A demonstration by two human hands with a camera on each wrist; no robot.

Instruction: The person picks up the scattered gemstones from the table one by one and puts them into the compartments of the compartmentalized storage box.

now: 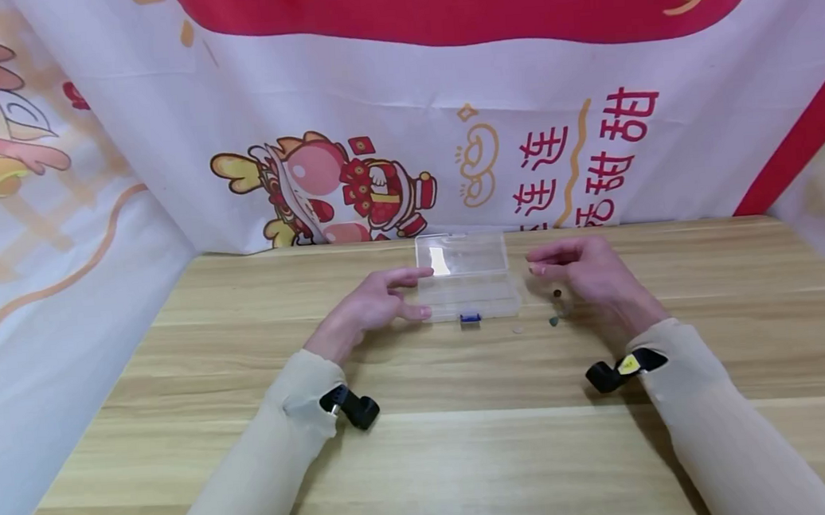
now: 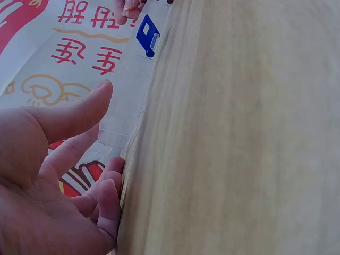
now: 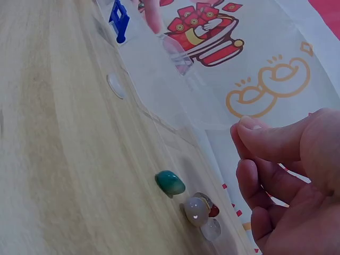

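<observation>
A clear plastic box (image 1: 445, 311) with a blue latch (image 1: 470, 318) lies on the table, its lid (image 1: 473, 253) tipped back. At the box's left end rests my left hand (image 1: 372, 302), fingers extended and thumb apart from them. My right hand (image 1: 589, 267) is raised just right of the box. Its thumb and index fingertips meet in a pinch; a tiny brownish piece (image 1: 531, 270) shows there, mostly hidden. Below it, in the right wrist view, lie a green stone (image 3: 170, 183), a greyish round stone (image 3: 196, 211), a clear one (image 3: 211, 229) and a reddish one (image 3: 214, 210).
A flat white stone (image 3: 116, 86) lies in front of the box, near its right end. The wooden table (image 1: 427, 464) ends at a printed cloth (image 1: 370, 69) hanging close behind the lid. More cloth hangs at the left side.
</observation>
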